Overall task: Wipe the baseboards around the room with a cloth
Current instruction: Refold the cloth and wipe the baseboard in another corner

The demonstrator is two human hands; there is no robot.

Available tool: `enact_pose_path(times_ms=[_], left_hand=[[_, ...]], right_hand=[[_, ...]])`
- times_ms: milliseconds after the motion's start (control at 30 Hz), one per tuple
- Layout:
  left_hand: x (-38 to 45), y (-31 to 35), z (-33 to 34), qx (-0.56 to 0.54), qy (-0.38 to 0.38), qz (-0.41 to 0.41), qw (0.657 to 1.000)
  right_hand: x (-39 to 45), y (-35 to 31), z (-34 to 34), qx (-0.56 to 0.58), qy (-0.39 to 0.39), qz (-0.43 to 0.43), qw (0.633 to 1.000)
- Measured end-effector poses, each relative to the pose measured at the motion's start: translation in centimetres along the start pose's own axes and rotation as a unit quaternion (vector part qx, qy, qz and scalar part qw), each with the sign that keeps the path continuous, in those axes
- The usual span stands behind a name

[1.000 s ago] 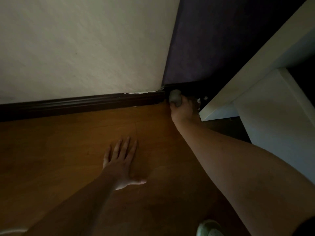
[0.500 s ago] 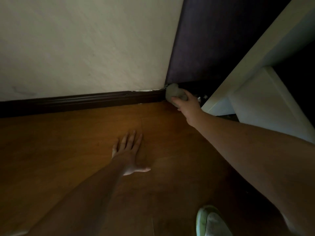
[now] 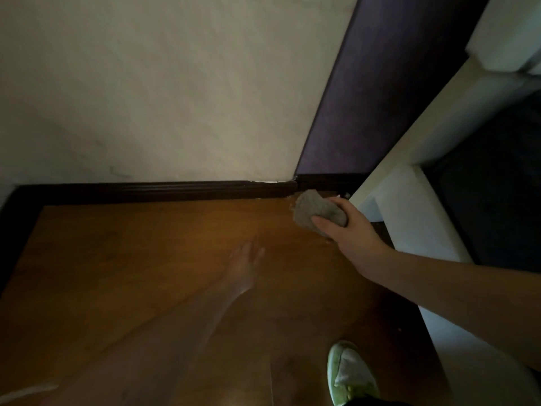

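Note:
A dark brown baseboard [image 3: 152, 191] runs along the foot of the pale wall to the corner with a dark purple wall. My right hand [image 3: 352, 230] grips a bunched grey cloth [image 3: 317, 210] just in front of that corner, a little off the baseboard and above the floor. My left hand [image 3: 244, 265] lies blurred over the wooden floor with fingers straight, pointing toward the wall; whether it touches the boards I cannot tell.
A white piece of furniture [image 3: 409, 218] stands at the right, close beside the corner. A green and white shoe [image 3: 351, 373] shows at the bottom. The brown wooden floor [image 3: 131, 259] spreads to the left, where another dark baseboard [image 3: 11, 230] turns toward me.
My right hand has drawn the cloth back out of the corner, away from the baseboard. My left hand has gone blurred. The view has pulled back and shifted.

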State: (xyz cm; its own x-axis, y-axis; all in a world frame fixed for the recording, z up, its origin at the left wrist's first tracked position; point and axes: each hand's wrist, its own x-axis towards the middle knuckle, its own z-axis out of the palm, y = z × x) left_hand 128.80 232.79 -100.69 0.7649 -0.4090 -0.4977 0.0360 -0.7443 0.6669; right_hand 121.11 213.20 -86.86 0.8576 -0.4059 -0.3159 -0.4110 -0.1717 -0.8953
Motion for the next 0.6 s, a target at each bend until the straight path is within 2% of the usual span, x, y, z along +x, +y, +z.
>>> enact_pose_path(times_ms=[67, 133, 233, 300, 367, 500, 533, 600], left_hand=[[-0.2, 1.8, -1.6, -0.172, 0.030, -0.057, 0.983], [-0.4, 2.9, -2.5, -0.259, 0.050, -0.080, 0.961], [-1.0, 2.7, -2.4, -0.311, 0.076, -0.026, 0.947], [-2.2, 2.7, -3.0, -0.347, 0.094, -0.040, 0.932], [-3.3, 2.5, -4.2, -0.401, 0.104, -0.090, 0.906], [-5.7, -0.7, -8.3, -0.521, 0.156, -0.226, 0.808], [-6.7, -1.4, -9.0, -0.528, 0.167, -0.247, 0.795], [-9.3, -2.0, -9.7, -0.504, 0.180, -0.277, 0.798]], right_hand=[[-0.1, 0.0, 1.6, 0.019, 0.013, -0.005, 1.000], [0.7, 0.5, 3.5, 0.023, 0.018, 0.004, 1.000], [3.0, 1.5, 6.8, 0.003, -0.020, -0.001, 1.000], [3.7, 1.8, 9.6, 0.004, -0.065, 0.006, 0.998], [3.3, 1.6, 12.8, 0.051, -0.132, 0.032, 0.989], [0.2, 1.3, 19.4, 0.102, -0.246, 0.095, 0.959], [-1.0, 1.3, 20.2, 0.116, -0.263, 0.119, 0.950], [-3.9, 0.8, 20.5, 0.126, -0.280, 0.144, 0.941]])
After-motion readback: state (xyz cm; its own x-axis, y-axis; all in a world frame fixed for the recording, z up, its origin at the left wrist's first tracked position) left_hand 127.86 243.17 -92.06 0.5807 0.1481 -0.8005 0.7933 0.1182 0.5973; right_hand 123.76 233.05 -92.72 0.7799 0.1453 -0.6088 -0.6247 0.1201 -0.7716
